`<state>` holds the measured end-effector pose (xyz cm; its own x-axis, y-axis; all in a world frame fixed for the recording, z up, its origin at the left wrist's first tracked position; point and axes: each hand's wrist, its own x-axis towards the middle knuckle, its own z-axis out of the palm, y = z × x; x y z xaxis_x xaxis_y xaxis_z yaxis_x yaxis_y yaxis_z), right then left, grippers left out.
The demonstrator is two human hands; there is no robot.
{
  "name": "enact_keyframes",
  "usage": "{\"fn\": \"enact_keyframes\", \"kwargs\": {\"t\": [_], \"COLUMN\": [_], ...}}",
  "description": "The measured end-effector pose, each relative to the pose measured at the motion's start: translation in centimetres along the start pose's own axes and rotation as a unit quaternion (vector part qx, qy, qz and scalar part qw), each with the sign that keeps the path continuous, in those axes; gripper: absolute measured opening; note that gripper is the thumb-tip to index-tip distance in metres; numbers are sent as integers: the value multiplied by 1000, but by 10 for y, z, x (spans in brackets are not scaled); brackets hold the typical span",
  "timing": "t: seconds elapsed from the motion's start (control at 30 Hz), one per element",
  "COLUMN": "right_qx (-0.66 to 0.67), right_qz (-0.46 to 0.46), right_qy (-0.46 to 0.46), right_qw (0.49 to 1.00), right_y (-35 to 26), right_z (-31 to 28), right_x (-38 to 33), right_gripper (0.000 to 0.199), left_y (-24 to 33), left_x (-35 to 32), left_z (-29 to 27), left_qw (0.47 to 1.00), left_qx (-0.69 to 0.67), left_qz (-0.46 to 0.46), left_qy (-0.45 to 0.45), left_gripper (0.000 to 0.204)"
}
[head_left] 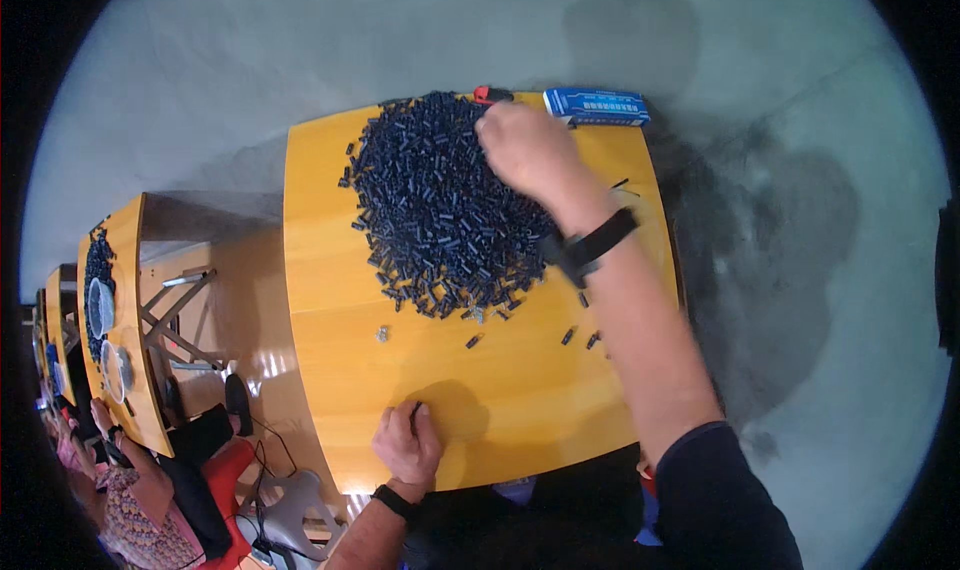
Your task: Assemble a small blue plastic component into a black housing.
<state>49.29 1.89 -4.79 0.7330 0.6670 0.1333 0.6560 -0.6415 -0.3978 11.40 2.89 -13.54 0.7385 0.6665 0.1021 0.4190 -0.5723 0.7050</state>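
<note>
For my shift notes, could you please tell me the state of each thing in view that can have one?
Pile, loose, heaped
Left hand, curled round a dark piece
Right hand, over the pile's far edge, grip hidden
Blue box, lying flat
Red object, partly hidden
Left wristband, fastened
Right wristband, fastened

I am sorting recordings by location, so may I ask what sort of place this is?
Probably a workshop for small parts: many small black pieces are heaped on a yellow table, and a person is at another table with a similar dark pile.
</note>
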Motion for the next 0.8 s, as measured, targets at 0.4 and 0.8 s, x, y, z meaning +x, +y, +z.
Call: {"fn": "enact_keyframes", "kwargs": {"t": [0.4, 0.8], "right_qx": [-123, -199], "right_qz": [81, 45], "right_qy": [-222, -28], "right_qw": [964, 979], "right_y": [109, 144], "right_z": [-55, -25], "right_x": [-1, 1], "right_gripper": [17, 41], "left_y": [-1, 0], "left_x": [3, 3], "left_z": [1, 0], "left_qw": [1000, 999], "left_qx": [-25, -25], "left_qz": [2, -24], "left_qy": [0, -16], "left_gripper": [9, 9]}}
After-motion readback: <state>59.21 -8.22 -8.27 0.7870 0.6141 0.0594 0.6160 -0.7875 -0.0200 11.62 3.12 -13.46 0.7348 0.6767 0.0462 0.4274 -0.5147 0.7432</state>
